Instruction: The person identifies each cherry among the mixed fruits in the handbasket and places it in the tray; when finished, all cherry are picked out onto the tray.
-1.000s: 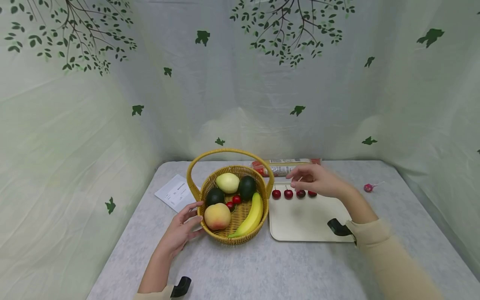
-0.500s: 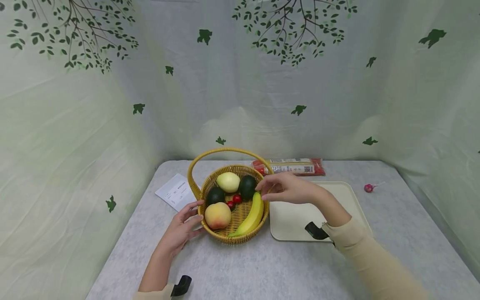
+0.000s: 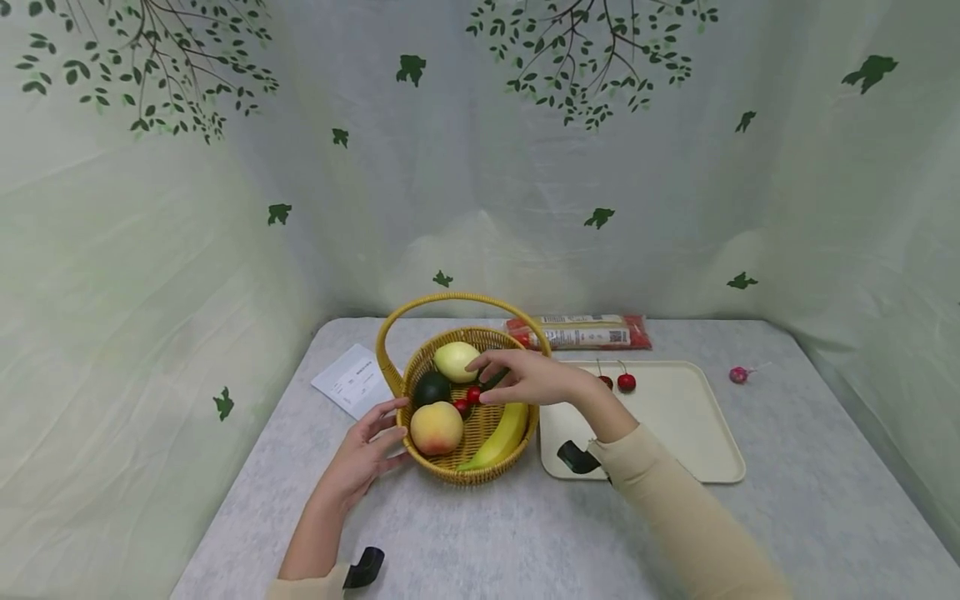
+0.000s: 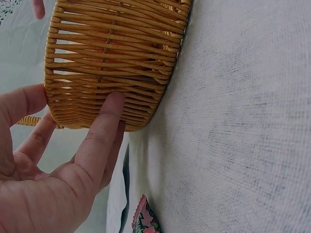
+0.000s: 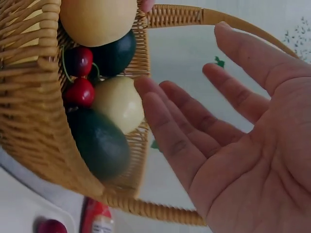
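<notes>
A yellow wicker basket (image 3: 468, 478) with an arched handle holds a peach (image 3: 437, 428), a banana (image 3: 501, 437), a pale yellow fruit (image 3: 453, 362), two dark green oval fruits and two cherries (image 5: 80, 92). My left hand (image 3: 367, 454) rests its fingers on the basket's left side. In the left wrist view, fingertips (image 4: 115, 99) of that hand lie against the woven wall. Above the basket hovers my right hand (image 3: 536, 379), partly covering one dark green fruit (image 5: 99, 145). Its fingers are spread and hold nothing in the right wrist view.
Right of the basket lies a cream tray (image 3: 675, 425) with cherries (image 3: 626, 382) near its far edge, partly hidden by my right forearm. Behind are a red-and-clear packet (image 3: 592, 333) and a curtain. A white paper (image 3: 348, 382) lies left, a small pink object (image 3: 738, 375) far right.
My right hand has moved left from over the tray's cherries to above the basket, uncovering part of the tray. The left hand has stayed at the basket's side.
</notes>
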Action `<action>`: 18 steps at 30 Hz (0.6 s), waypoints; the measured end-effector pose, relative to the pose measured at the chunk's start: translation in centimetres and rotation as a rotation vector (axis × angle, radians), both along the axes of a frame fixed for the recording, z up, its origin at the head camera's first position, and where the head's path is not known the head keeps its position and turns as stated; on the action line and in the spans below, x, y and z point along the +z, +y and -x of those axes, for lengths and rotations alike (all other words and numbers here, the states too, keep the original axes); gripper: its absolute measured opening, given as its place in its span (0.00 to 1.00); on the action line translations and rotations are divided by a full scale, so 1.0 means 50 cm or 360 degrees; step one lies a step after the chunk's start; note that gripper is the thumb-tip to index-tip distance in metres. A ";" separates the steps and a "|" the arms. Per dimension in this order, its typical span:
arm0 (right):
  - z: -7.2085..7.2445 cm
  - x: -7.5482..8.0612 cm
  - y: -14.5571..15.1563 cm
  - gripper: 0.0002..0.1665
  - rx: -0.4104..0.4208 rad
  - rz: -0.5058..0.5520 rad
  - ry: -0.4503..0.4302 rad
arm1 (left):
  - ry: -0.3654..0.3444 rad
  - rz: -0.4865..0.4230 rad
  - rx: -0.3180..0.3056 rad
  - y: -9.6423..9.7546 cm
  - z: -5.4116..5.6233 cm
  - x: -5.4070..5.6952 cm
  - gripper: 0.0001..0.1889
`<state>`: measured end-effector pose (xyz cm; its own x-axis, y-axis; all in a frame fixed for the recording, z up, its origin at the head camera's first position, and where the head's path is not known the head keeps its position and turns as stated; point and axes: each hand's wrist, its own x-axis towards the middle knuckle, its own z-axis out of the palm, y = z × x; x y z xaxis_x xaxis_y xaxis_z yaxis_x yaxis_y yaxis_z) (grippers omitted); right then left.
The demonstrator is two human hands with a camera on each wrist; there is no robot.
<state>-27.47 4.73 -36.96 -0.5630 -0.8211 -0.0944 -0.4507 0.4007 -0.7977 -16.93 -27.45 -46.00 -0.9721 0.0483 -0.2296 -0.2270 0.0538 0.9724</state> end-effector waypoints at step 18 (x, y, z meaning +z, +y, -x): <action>0.067 -0.046 -0.105 0.33 -0.0117 -0.0317 -0.0412 | -0.0007 0.0027 -0.0004 0.002 -0.001 0.002 0.28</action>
<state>-30.82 -0.55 -39.23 -0.5563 -0.7303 -0.3965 -0.2072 0.5840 -0.7849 -16.90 -27.38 -45.90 -0.9710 0.0469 -0.2346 -0.2310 0.0711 0.9704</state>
